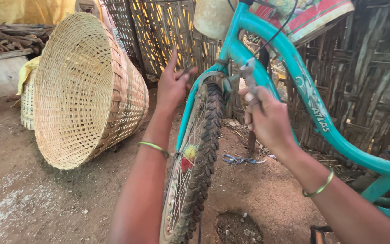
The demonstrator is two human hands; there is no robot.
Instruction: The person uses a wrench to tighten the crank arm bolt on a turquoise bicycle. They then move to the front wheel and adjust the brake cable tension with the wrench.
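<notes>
1. Hands work at the top of a bike's front wheel (199, 158), where the teal fork (224, 63) meets the tyre.
2. The right hand (267, 119) has a tight grip on a grey metal tool (250, 79). All its fingers are curled round the handle, and the tool tip points up at the fork, just above the grip.
3. The left hand (172, 83) sits on the other side of the tyre. Its fingers are bent a little and pinch at a small part by the silver mudguard (211, 77). I cannot tell what the small part is.
4. The teal bike frame (312, 104) runs down and away from the right grip.
5. A big woven basket (86, 90) lies tipped on its side, well away from the left grip. Its open mouth faces us and nothing is in it.
6. A smaller woven basket (27, 101) stands behind the big one, with a yellow cloth (27, 72) on top. I cannot see inside it.
7. A blue bit of rope (238, 159) lies on the dirt floor (46, 194), below the right grip.
8. Both wrists have thin green bangles (319, 187).
</notes>
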